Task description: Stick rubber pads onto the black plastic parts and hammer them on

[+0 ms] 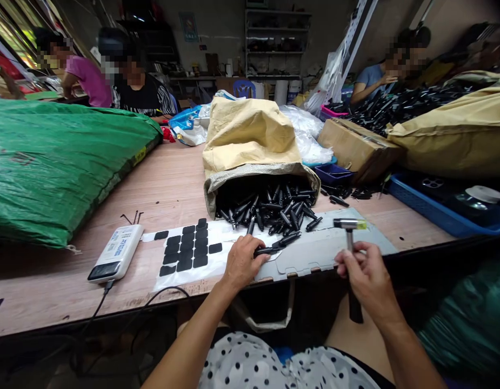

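My left hand (pixel 242 261) rests at the table's near edge and pinches a slim black plastic part (pixel 269 250) lying on a grey board (pixel 326 246). My right hand (pixel 365 276) grips the handle of a small hammer (pixel 349 225) with a metal head and a yellow tip, held upright just right of that part. A pile of the same black parts (pixel 274 210) spills from the mouth of a tan sack (pixel 250 141) right behind my hands. Left of my left hand lies a white sheet with black pads (pixel 187 250).
A white device with a cable (pixel 117 252) lies at the left, beside a big green sack (pixel 51 162). A blue tray (pixel 444 208), cardboard box (pixel 355 146) and another tan sack of black parts (pixel 456 129) fill the right. Three people sit at the far side.
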{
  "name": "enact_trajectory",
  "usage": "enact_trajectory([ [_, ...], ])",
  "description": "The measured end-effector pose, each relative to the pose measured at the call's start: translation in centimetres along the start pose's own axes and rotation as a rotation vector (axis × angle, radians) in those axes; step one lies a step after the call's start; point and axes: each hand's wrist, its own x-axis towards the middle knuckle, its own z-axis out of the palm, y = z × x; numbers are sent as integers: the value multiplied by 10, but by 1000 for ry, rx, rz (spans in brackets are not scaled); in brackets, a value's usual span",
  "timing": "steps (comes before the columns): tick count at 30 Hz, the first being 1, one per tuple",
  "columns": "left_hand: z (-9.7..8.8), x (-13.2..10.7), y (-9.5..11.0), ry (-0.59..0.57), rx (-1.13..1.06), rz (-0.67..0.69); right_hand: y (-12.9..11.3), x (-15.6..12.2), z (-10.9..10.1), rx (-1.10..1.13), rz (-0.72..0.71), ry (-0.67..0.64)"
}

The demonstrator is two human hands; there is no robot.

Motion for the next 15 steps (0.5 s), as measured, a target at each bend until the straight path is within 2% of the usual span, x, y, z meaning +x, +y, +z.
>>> enact_trajectory([
  [2, -1, 1, -3, -19, -63, -11, -22, -21, 14, 67, -49, -115],
  [6, -7, 3, -11, -66, -208, -15, -46, -44, 41, -26, -217, -255],
  [11, -4, 2, -15, -25, -214, -2, -63, -49, 64, -93, -380, -303],
  [15, 0, 3, -13, -22, -208, -21, -77, -48, 70, -123, -439, -293],
])
